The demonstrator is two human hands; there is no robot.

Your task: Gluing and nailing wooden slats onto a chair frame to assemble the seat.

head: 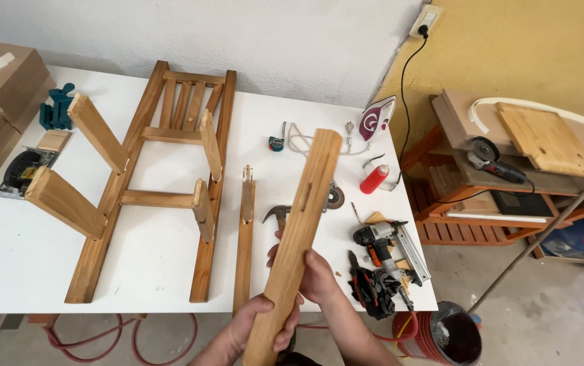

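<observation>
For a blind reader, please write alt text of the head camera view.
Two bare hands, left hand and right hand, hold a long wooden board with a slot over a white table. On the table lie a partly built wooden frame, a hammer and a nail gun.

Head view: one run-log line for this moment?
left hand: grips plank | right hand: grips plank | plank: raised over table | hammer: on table

Plank (296,230) lower end cut off by frame bottom; hammer (277,214) handle hidden behind plank.
</observation>
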